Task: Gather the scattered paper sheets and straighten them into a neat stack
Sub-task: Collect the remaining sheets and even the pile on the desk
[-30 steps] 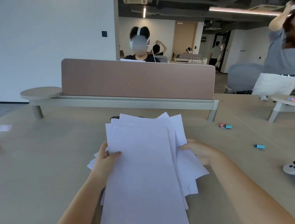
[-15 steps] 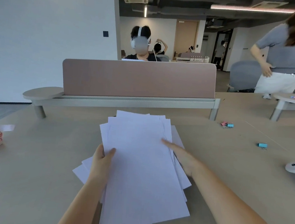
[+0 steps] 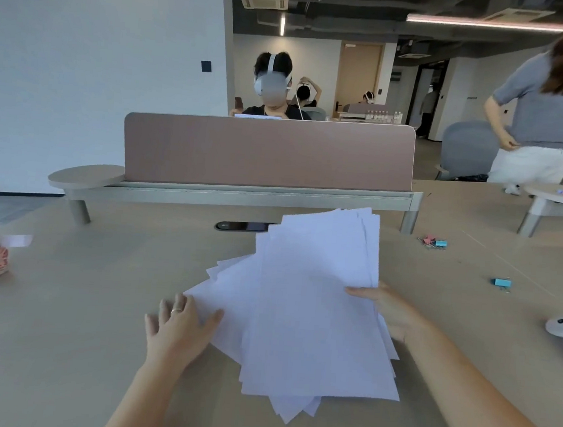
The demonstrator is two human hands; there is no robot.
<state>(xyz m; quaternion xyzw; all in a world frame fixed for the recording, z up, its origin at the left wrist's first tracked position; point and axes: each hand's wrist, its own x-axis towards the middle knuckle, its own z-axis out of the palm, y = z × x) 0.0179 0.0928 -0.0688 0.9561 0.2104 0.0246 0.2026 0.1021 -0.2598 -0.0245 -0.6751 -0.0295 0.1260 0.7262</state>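
Sheets (image 3: 317, 300), one fanned pile (image 3: 296, 356), left hand (image 3: 180, 330) flat, right hand (image 3: 390, 309) pinching

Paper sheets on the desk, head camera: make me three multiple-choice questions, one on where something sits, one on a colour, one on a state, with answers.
1. Where is the lone blue binder clip relative to the paper sheets?
A. to their right on the table
B. on top of them
C. to their left

2. What colour is the divider panel?
A. green
B. dusty pink-brown
C. black

3. How do the paper sheets lie?
A. rolled up
B. squared into a neat stack
C. fanned out, corners sticking out

Answers:
1 A: the clip lies on bare table right of the sheets.
2 B: the panel behind the desk is a muted pink-brown.
3 C: corners jut out at the left and bottom, while the left hand presses flat on them and the right hand grips their right edge.
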